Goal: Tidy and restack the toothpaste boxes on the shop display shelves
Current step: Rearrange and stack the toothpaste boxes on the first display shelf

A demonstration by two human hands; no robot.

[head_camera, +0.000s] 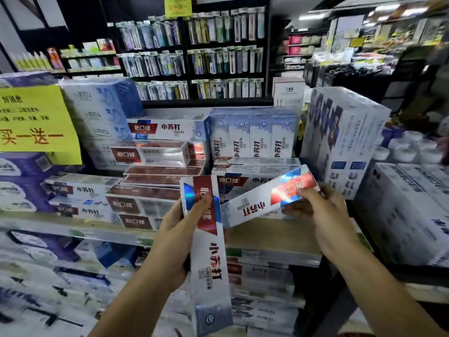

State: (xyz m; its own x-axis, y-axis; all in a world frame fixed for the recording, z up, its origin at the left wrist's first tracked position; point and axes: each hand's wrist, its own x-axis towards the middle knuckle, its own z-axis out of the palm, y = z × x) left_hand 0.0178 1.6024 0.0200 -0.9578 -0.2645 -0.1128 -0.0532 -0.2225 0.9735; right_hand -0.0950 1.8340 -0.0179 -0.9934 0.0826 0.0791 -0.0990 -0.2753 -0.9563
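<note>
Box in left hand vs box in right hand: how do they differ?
Pose: left-hand box stands near vertical, red end up; right-hand box slants across, red end upper right. Grip: left hand wraps its box's upper part; right hand pinches its box's red end. Shared: white, red-banded design.

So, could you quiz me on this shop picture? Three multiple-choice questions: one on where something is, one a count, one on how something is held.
1. Where is the yellow sign?
A) far left of the display
B) far right
C) on the floor

2. How many toothpaste boxes is the person holding?
A) one
B) four
C) two

3. How is the left-hand box held?
A) flat on the shelf
B) roughly upright
C) crushed

Answers:
1 A: it hangs at the left edge, over stacked packs.
2 C: the left hand grips one box, and the right hand grips the right-hand box.
3 B: its long side runs up and down.
</note>
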